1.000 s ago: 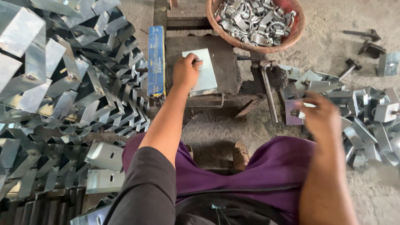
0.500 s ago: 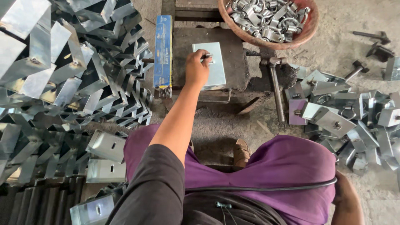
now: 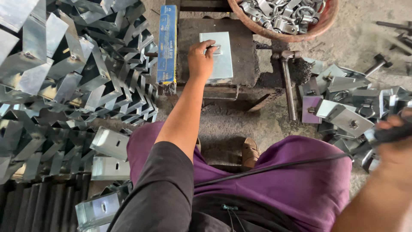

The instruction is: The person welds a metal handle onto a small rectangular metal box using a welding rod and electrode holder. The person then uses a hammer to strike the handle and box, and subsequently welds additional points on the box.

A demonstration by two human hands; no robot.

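My left hand (image 3: 201, 59) reaches forward onto a flat galvanised plate (image 3: 224, 65) that lies on a dark steel block (image 3: 249, 56). Its fingertips pinch a small metal clip (image 3: 216, 48) against the plate's top. My right hand (image 3: 397, 136) is blurred at the right edge, just past my purple-clad knee. It is closed around a dark handle (image 3: 388, 134); what the handle belongs to is out of view.
A brown basin (image 3: 321, 29) of small metal fittings stands behind the block. A hammer (image 3: 287, 83) leans beside the block. A long blue box (image 3: 167, 43) lies left of it. Folded brackets (image 3: 64, 86) are heaped at left, and fitted plates (image 3: 345, 117) at right.
My right hand was among the plates at right, dropped out of view, and now is back at the right edge gripping a dark handle. My left hand stays on the plate.
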